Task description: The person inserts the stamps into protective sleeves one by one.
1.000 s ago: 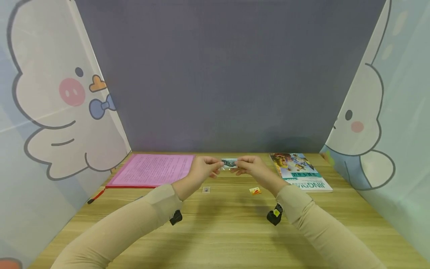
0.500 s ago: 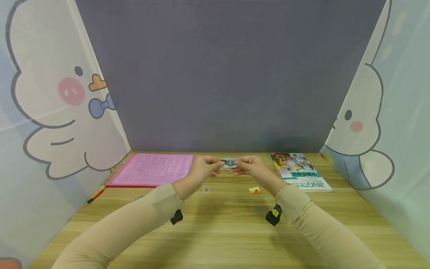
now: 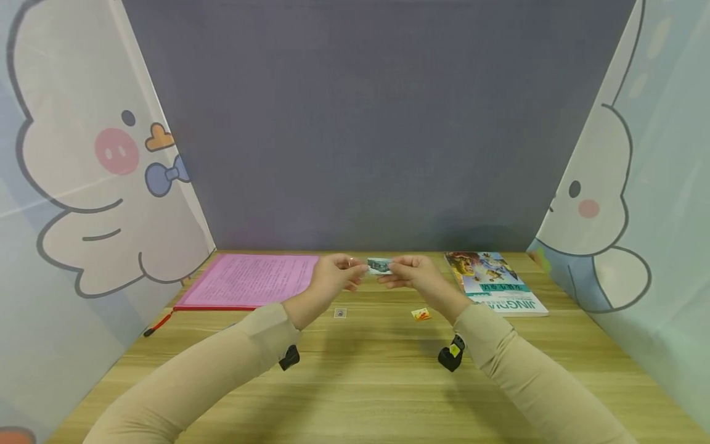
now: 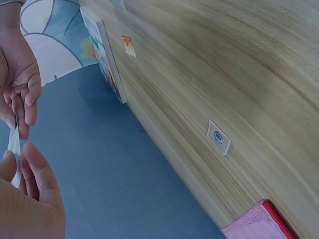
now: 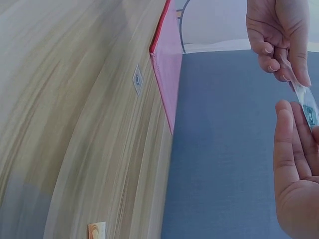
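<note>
A small teal-and-white picture card is held up in front of me between both hands, above the far part of the table. My left hand pinches its left end between thumb and fingers. At the right end, the thumb and fingers of my right hand grip it. The right wrist view shows the card nearly edge-on, with a clear, shiny part by the left hand. From the left wrist, the card appears as a thin pale strip.
On the wooden table lie a small grey stamp-like square and an orange-yellow one. A pink, red-edged document pouch lies at the left. A book lies at the right, before the dark back panel.
The card has risen slightly and shifted a little right. My left hand has moved slightly up. The right hand stays almost where it was; both keep hold of the card.
</note>
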Action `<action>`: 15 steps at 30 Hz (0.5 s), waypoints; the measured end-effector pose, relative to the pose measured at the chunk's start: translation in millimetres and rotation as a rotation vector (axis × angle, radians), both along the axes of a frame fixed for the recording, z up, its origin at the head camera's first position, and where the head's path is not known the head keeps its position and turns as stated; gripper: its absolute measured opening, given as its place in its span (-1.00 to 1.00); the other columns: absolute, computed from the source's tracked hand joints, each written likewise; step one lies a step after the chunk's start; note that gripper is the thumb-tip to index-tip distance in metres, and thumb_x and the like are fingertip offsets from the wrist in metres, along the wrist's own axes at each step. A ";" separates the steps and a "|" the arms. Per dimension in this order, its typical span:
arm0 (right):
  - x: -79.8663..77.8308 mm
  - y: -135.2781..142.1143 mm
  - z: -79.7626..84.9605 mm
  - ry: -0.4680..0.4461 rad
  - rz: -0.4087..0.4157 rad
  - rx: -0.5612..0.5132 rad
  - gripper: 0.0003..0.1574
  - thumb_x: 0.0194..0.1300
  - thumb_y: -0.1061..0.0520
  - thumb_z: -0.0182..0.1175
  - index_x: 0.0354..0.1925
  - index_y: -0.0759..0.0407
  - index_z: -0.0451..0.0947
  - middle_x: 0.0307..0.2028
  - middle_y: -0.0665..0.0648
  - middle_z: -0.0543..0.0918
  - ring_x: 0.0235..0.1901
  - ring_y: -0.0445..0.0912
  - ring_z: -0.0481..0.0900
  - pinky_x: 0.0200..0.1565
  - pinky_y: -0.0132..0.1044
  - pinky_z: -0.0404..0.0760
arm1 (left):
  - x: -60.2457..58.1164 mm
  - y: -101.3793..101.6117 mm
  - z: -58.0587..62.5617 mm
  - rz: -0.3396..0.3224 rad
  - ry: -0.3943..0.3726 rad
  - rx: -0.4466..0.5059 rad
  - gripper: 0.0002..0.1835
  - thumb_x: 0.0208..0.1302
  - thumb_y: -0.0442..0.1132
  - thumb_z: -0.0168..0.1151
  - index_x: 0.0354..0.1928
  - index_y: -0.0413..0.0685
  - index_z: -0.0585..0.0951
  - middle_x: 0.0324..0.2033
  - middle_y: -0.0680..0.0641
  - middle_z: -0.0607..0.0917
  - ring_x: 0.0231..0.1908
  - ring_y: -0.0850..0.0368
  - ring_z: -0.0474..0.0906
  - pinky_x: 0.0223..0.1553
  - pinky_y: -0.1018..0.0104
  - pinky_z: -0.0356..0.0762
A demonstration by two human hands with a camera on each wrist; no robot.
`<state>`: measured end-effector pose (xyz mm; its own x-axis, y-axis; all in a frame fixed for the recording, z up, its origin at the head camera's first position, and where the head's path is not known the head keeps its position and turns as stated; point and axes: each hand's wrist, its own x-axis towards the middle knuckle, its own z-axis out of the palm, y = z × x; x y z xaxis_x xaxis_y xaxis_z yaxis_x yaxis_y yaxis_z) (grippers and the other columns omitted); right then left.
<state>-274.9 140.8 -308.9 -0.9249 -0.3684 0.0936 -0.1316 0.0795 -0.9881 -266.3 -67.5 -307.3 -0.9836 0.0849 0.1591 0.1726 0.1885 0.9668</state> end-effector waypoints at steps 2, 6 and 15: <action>-0.6 1.1 -0.6 -0.005 -0.010 -0.001 -0.63 0.46 0.16 0.06 0.06 0.46 0.46 -0.10 0.32 0.71 -0.12 0.01 0.73 -0.01 -0.13 0.69 | -0.6 -0.2 0.0 0.002 0.001 -0.004 -0.79 0.18 -0.25 0.39 -0.22 -0.26 0.68 -0.33 -0.16 0.75 -0.37 -0.03 0.70 -0.41 0.31 0.72; -0.9 2.0 -1.6 -0.010 -0.014 0.003 -0.64 0.45 0.16 0.08 0.03 0.44 0.48 -0.12 0.28 0.72 -0.16 -0.04 0.74 0.02 -0.10 0.68 | -1.1 0.6 0.5 -0.011 0.002 -0.016 -0.81 0.18 -0.27 0.39 -0.23 -0.26 0.69 -0.33 -0.15 0.75 -0.44 0.09 0.67 -0.41 0.32 0.71; 0.5 -1.1 -1.2 -0.015 0.004 -0.005 -0.66 0.44 0.16 0.10 0.02 0.41 0.51 -0.15 0.19 0.75 -0.16 -0.06 0.74 0.12 0.05 0.58 | -2.1 2.7 0.3 -0.019 -0.005 -0.059 -0.77 0.17 -0.22 0.40 -0.21 -0.24 0.70 -0.37 -0.14 0.76 -0.51 0.14 0.66 -0.39 0.32 0.71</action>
<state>-274.5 139.7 -310.0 -0.9249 -0.3715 0.0816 -0.1172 0.0745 -0.9903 -268.4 -64.8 -306.9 -0.9825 0.1125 0.1484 0.1719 0.2418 0.9550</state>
